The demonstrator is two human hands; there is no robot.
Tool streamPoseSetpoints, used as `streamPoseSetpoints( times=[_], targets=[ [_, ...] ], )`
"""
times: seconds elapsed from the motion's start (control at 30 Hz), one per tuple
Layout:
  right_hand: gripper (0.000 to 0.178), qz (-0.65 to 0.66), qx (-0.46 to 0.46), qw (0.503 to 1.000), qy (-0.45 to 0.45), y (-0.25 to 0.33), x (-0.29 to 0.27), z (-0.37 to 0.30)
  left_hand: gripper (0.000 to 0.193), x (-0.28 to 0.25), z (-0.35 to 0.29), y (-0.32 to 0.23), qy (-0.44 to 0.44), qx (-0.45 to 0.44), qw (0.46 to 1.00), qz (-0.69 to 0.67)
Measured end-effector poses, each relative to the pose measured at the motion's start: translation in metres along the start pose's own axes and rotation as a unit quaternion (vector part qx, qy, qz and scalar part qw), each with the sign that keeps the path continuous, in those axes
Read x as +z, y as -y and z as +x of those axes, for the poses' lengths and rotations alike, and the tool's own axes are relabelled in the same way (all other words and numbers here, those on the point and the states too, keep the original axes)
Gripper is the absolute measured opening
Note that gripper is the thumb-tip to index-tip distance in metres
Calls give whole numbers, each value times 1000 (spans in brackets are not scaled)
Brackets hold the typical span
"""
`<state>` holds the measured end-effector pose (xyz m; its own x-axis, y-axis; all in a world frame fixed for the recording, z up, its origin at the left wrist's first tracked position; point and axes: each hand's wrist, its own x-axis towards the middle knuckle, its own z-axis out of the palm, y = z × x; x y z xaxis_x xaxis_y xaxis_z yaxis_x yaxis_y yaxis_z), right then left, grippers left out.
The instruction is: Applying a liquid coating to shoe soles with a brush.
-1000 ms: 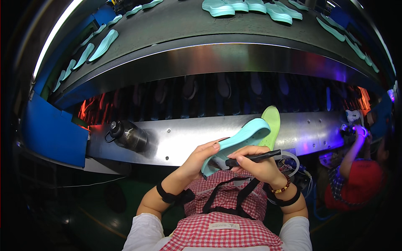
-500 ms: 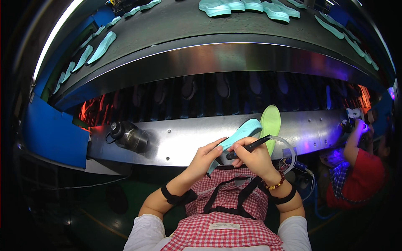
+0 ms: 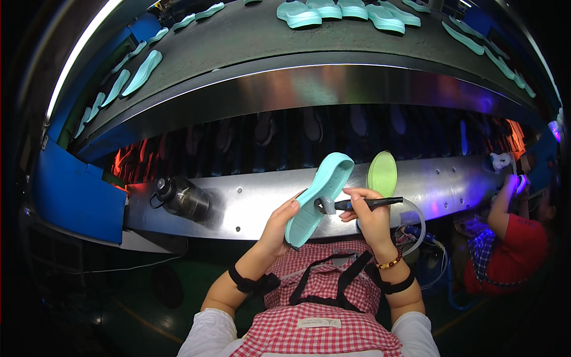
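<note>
A turquoise shoe sole (image 3: 304, 217) is held tilted above the steel ledge, its hollow inner side up. My left hand (image 3: 278, 225) grips its left edge, thumb on the rim. Between the fingers of my right hand (image 3: 370, 220) is a black pen-like brush (image 3: 380, 203) with a clear hose (image 3: 423, 229) running from its rear end. The brush's dark tip, with a translucent piece around it, is at the middle of the sole's inner side. Just beyond my right hand, a lime-green insole (image 3: 381, 172) lies on the ledge, its lower end partly hidden.
A dark bottle (image 3: 183, 197) stands on the steel ledge (image 3: 238, 208) at left. Several turquoise soles (image 3: 300, 15) rest on the dark conveyor belt (image 3: 238, 41) beyond. Soles hang dimly in the gap beneath it. A co-worker in a red top (image 3: 508, 256) is at far right.
The turquoise sole has been turned from its side to show its inside. My right hand has swung the brush so its tip points left into the sole.
</note>
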<state>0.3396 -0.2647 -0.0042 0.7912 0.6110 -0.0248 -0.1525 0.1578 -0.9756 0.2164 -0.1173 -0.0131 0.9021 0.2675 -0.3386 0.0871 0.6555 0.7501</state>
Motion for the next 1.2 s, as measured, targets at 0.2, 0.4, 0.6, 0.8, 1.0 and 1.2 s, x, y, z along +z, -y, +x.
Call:
streamPoseSetpoints(
  times=[0.2,0.4,0.6,0.8,1.0,1.2],
  targets=[
    [21,21,-28,998,-49,-11,-11,21,55,-1,3,7,17,-36,994,-104],
    [20,-227,-211,950,-25,-29,13,9,47,3,6,9,18,-18,986,-164],
    [24,-10,45,985,166,-1,-13,-6,46,-6,10,-18,-2,53,996,-74],
    [27,259,-141,950,106,31,-63,-14,52,7,7,-143,39,283,958,8],
    [29,239,-41,970,-12,3,-84,-31,76,-48,72,-265,-25,398,842,-364],
    [25,221,-6,972,-84,-31,-122,-50,71,4,130,-245,-172,408,830,339]
  ],
)
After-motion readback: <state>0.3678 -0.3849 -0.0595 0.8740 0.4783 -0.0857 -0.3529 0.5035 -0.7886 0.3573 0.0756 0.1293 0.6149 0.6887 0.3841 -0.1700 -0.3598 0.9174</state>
